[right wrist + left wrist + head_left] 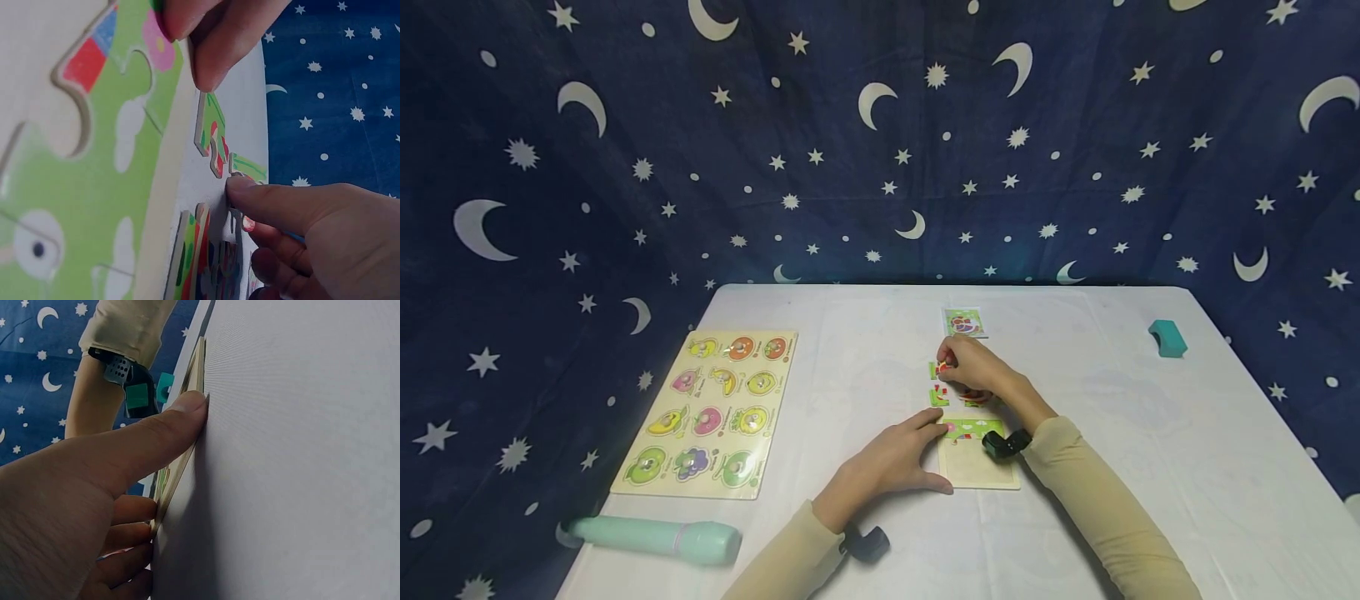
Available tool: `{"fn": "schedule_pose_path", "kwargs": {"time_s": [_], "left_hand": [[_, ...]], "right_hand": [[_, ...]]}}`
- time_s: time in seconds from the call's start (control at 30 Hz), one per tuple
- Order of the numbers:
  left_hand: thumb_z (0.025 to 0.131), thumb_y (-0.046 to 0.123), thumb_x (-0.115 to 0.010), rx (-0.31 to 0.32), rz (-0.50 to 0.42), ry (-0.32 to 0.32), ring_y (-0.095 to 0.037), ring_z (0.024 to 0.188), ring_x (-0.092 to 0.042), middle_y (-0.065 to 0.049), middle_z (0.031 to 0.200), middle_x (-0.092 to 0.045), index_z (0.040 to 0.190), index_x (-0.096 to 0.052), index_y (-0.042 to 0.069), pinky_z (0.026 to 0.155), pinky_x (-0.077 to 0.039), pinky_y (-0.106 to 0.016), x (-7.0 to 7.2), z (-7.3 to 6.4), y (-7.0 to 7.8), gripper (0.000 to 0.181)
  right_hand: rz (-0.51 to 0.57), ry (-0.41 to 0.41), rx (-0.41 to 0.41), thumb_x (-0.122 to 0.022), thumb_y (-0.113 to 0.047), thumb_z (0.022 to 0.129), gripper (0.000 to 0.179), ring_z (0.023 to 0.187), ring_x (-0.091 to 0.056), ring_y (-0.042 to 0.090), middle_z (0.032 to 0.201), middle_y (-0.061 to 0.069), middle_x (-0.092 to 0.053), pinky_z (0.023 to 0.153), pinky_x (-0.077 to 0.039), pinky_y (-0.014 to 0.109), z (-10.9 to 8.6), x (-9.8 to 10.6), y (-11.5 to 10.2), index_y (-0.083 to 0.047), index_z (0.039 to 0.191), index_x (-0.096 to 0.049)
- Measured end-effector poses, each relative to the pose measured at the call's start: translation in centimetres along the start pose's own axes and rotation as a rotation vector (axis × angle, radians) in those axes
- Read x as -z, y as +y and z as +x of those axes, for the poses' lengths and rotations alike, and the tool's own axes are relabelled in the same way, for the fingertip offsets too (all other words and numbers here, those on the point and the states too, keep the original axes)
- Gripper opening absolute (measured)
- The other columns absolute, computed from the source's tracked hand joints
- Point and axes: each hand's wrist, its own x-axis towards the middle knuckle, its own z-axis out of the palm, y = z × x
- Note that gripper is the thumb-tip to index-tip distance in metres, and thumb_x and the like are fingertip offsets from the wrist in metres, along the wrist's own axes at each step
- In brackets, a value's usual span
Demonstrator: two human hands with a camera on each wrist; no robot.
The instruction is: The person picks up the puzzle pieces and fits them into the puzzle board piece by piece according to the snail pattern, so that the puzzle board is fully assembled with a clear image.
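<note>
My right hand (976, 367) is beyond the wooden puzzle board (979, 468). Its thumb and fingers pinch a green-and-red puzzle piece (249, 167), partly hidden by the fingers. Another green-and-red piece (211, 128) lies between the board and that hand. More pieces (186, 256) lie close together beneath the right hand. Along the board's left edge rests my left hand (897, 457), its thumb and fingers extended and touching the rim. Green printed pieces (964, 428) fill the board's far strip, while its near part shows bare wood.
A picture card (964, 322) lies beyond the right hand. To the left are a fruit puzzle board (737, 442) and a mint-green cylindrical object (655, 537). A teal block (1168, 338) sits at the far right of the white table (1120, 500).
</note>
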Motion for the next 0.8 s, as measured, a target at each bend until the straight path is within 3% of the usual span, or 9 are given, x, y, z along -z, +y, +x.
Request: {"fn": "schedule_pose_path", "kwargs": {"time_s": [0.23,0.43,0.8], "left_hand": [[0.075,0.064,-0.078,0.008,-0.001,-0.003,-0.018,0.138,-0.051,-0.005,0.156,-0.044,0.145,-0.054,0.016,0.110,-0.046,-0.028,0.0,0.0,0.1,0.088],[0.075,0.063,-0.078,0.006,-0.007,0.001,-0.018,0.138,-0.051,-0.005,0.155,-0.045,0.145,-0.054,0.016,0.110,-0.046,-0.028,0.0,-0.1,0.1,0.088],[0.075,0.063,-0.078,0.009,-0.018,-0.003,-0.019,0.139,-0.051,-0.005,0.156,-0.044,0.145,-0.054,0.015,0.110,-0.046,-0.029,0.1,-0.1,0.1,0.089]], "right_hand": [[0.059,0.042,0.016,-0.074,-0.015,0.089,0.016,0.072,-0.055,0.015,0.083,0.003,-0.064,0.069,-0.046,0.029,-0.4,0.2,-0.2,-0.009,0.098,-0.063],[0.073,0.041,0.035,-0.067,-0.014,0.094,0.009,0.074,-0.057,0.014,0.086,0.002,-0.068,0.070,-0.047,0.029,-1.0,0.6,-0.5,-0.009,0.101,-0.065],[0.072,0.081,0.060,-0.065,-0.018,0.096,0.012,0.069,-0.059,0.010,0.086,0.002,-0.069,0.067,-0.049,0.029,-2.2,1.4,-0.8,-0.009,0.104,-0.067]]}}
